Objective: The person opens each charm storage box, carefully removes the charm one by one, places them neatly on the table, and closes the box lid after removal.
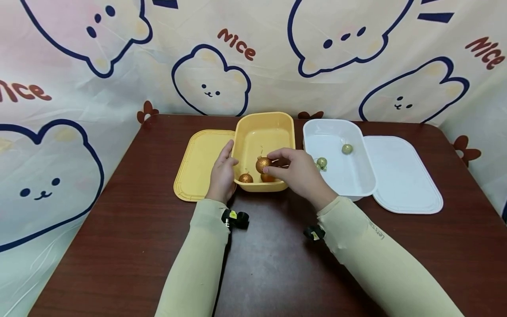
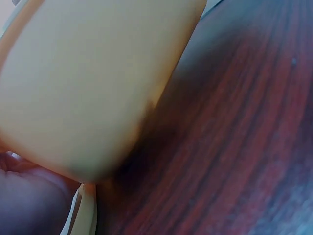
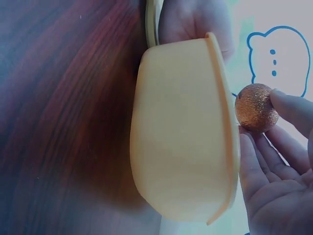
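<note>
Between thumb and fingers, my right hand (image 1: 303, 174) pinches a copper glitter bauble (image 1: 263, 164) above the near part of a yellow box (image 1: 264, 119). In the right wrist view the held bauble (image 3: 257, 107) is just past the box rim. Two more copper baubles lie inside the box: one at the near left (image 1: 246, 178), another bauble (image 1: 267, 178) partly hidden under the held one. My left hand (image 1: 222, 178) rests against the box's left side with its fingers extended. The left wrist view is mostly filled by the box wall (image 2: 93, 88).
A white box (image 1: 358, 176) stands to the right, with a few gold-green baubles (image 1: 347, 149) in it. Its white lid (image 1: 408, 176) lies beside it. The yellow lid (image 1: 198, 163) lies left of the yellow box. Behind the brown table (image 1: 269, 255) hangs a printed cloth (image 1: 273, 88).
</note>
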{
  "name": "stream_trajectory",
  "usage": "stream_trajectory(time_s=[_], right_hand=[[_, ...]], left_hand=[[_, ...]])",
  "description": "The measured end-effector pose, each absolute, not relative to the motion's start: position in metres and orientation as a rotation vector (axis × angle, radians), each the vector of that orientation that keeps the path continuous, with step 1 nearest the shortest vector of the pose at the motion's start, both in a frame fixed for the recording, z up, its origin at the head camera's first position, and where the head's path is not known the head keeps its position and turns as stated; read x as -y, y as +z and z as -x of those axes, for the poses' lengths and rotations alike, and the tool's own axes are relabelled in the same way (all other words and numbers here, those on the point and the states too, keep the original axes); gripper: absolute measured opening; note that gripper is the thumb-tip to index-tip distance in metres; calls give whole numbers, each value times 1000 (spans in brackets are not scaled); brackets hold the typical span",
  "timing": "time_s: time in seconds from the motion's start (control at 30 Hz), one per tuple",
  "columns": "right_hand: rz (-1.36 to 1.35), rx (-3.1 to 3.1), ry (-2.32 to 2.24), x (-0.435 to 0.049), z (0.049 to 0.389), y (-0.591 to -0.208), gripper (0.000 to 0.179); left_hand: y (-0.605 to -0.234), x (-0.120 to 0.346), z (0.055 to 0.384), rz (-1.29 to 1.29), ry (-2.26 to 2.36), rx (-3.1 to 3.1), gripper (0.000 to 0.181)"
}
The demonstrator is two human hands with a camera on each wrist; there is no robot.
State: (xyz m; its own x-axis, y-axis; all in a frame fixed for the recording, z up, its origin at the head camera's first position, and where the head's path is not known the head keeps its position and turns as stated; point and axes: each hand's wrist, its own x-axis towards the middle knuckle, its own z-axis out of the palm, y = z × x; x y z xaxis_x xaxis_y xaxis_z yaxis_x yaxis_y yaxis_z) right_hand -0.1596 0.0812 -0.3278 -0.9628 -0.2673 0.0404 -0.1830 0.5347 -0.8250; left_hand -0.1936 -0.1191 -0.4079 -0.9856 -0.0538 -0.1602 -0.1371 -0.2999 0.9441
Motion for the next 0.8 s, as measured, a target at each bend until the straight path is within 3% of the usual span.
stream_trajectory(time_s=[0.8], right_hand=[[452,-2477,-1699,-87,95,-353,32]], left_hand=[[-409,120,194,211,2514,-1812,66]])
